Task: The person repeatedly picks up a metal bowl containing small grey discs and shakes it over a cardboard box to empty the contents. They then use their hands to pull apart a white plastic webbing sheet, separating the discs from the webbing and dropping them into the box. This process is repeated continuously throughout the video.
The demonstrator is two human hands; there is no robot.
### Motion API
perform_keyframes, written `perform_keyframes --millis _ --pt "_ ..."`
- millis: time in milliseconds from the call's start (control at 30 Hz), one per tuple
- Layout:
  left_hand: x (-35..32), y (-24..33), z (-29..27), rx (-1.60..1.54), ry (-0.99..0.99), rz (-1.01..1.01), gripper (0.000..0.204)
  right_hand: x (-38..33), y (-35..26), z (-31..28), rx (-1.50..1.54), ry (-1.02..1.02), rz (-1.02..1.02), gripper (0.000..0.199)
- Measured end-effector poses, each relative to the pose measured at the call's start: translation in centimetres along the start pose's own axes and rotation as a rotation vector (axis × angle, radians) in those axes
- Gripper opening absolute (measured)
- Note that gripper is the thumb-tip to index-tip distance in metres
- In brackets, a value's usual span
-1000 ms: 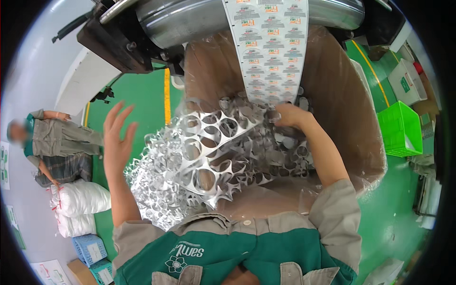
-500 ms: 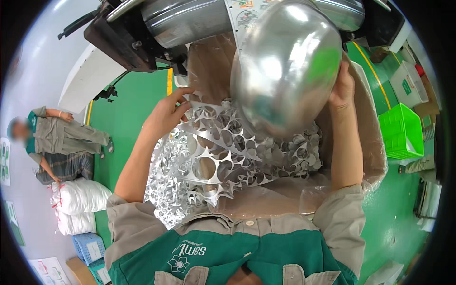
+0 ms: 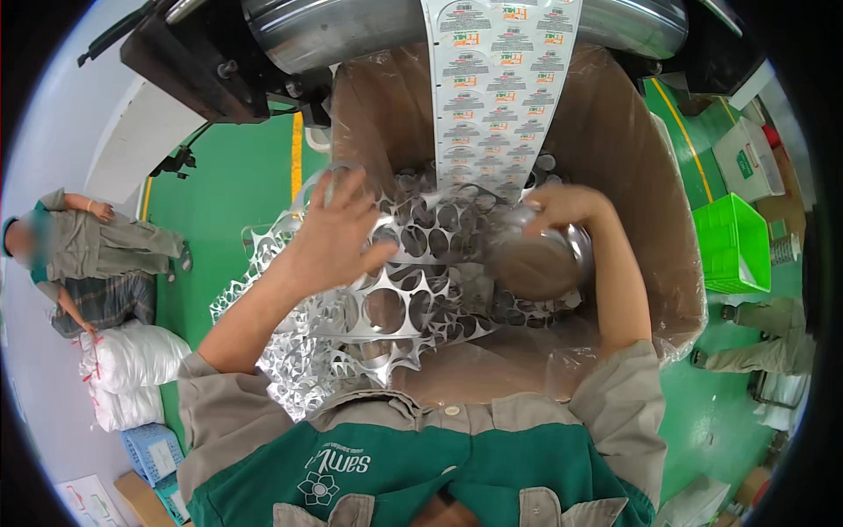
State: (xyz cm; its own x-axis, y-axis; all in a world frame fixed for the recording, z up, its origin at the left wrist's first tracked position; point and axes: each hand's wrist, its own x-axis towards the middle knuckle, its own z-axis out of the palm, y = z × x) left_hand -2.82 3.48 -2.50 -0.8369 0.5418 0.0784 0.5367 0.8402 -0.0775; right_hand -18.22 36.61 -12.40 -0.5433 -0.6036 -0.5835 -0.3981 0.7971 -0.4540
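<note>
Near the long white printed strip [image 3: 496, 97], the right hand [image 3: 571, 206] is clamped on a shiny round metal bowl [image 3: 540, 268]; left of the strip, the left hand [image 3: 329, 241] splays over silver perforated scrap [image 3: 409, 307].

Between your right hand [image 3: 566, 211] and the brown liner [image 3: 645, 193] there's room; ahead hangs the printed strip [image 3: 496, 97], leftward perforated scrap [image 3: 358, 327].
</note>
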Motion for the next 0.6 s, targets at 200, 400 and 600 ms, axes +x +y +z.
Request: perform_keyframes --millis 200,400,600 --pt "1.1 1.3 3.5 -0.103 -0.304 0.207 0.083 -4.2 0.6 -3.9 1.702 0.295 -1.13 0.049" --pt "2.5 1.5 4.5 -0.131 -0.517 0.132 0.06 5.4 9.7 9.4 0.472 0.635 0.573 0.055" --pt "3.0 0.9 4.1 -0.427 -0.358 0.036 0.035 4.3 7.4 9.6 -0.251 -0.027 0.266 0.034"
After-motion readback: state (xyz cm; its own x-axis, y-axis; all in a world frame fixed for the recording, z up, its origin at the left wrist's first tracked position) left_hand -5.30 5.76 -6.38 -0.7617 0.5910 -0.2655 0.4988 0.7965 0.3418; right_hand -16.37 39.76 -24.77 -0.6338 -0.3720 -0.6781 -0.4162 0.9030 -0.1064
